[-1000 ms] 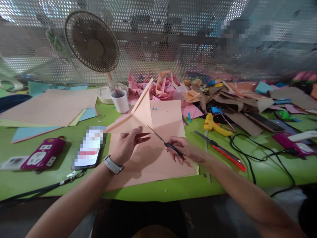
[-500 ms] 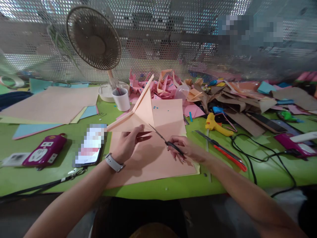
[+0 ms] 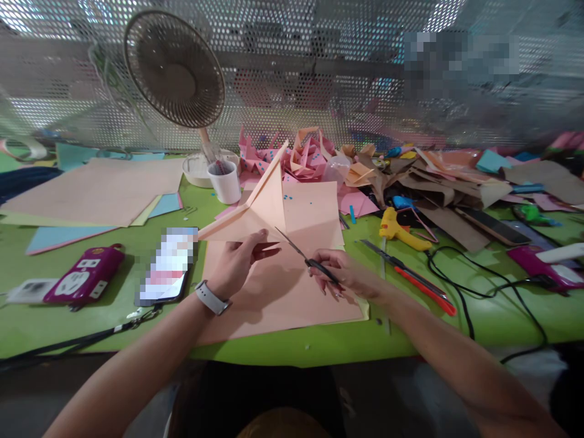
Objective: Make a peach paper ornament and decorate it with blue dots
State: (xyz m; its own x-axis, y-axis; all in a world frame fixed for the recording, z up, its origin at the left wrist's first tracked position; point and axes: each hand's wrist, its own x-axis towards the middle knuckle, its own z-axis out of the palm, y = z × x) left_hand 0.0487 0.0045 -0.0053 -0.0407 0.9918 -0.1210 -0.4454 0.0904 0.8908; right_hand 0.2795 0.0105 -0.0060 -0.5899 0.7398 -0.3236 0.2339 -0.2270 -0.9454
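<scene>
Past second: hands nearly unmoved, no fresh cut visible; work seems little advanced | left hand (image 3: 239, 258): pinching folded peach paper (image 3: 268, 204), centre, over flat peach sheet (image 3: 278, 298) | right hand (image 3: 342, 274): gripping scissors (image 3: 322, 269), tips by paper's near-right edge

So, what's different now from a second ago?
Very little: the tip of the folded paper has edged slightly right. The left hand still holds it, the right hand still holds the scissors; the cup and phone stayed put.

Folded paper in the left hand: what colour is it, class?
Pale peach: the folded paper shows best in the head view.
</scene>
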